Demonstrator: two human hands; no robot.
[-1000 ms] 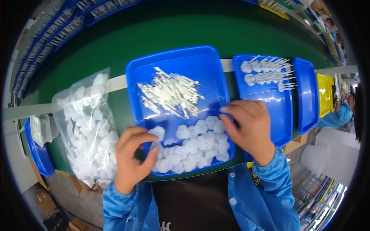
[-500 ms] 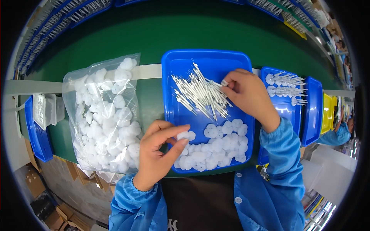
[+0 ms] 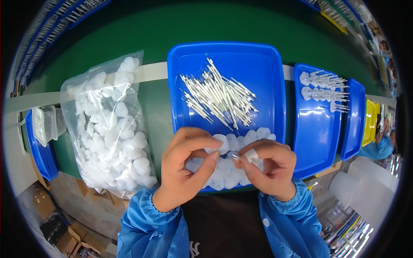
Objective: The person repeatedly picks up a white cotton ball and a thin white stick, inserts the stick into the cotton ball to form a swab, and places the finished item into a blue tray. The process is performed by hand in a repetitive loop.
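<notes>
My left hand pinches a white lobed plastic disc between thumb and forefinger. Facing it, my right hand is closed on a thin rod; only its shiny end shows, close to the disc, and I cannot tell if they touch. Something white, perhaps a wrap, shows at the right fingers. Both hands hover over the near part of a large blue tray. A heap of thin white rods lies in its far part. White lobed discs fill the near part, partly hidden by my hands.
On the left lies a clear bag of white discs, with clear plastic boxes beyond. To the right, a blue tray holds rows of discs with rods attached. Another blue tray and a yellow bin follow. A person's blue sleeve shows far right.
My right hand has come from the rod heap down toward my left hand, bringing a rod. The left hand still holds its disc, slightly further right. The whole view has shifted slightly.
</notes>
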